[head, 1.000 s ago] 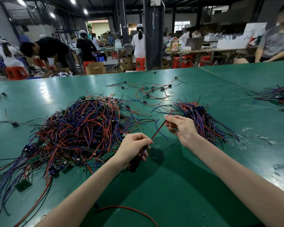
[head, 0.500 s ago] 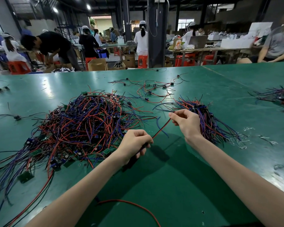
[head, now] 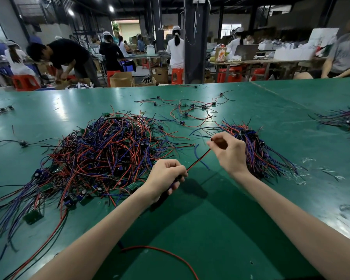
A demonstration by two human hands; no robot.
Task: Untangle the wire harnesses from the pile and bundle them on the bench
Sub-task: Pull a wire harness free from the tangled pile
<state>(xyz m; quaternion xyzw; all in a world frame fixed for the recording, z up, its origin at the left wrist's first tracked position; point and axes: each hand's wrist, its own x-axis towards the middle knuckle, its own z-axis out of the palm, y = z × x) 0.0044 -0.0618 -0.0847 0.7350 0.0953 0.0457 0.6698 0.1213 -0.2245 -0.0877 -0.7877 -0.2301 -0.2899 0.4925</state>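
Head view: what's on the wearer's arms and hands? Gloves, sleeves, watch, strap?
Nothing worn that shows. The left hand and right hand have no gloves and no rings in view. The left forearm and right forearm run bare to the frame edge: no sleeves, watch, wrist strap or cables.

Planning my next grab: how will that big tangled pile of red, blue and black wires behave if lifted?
Probably floppy: the tangled red, blue and black wire pile lies limp on the green bench. Likely drags neighbours, since strands cross everywhere. Small green circuit boards may snag.
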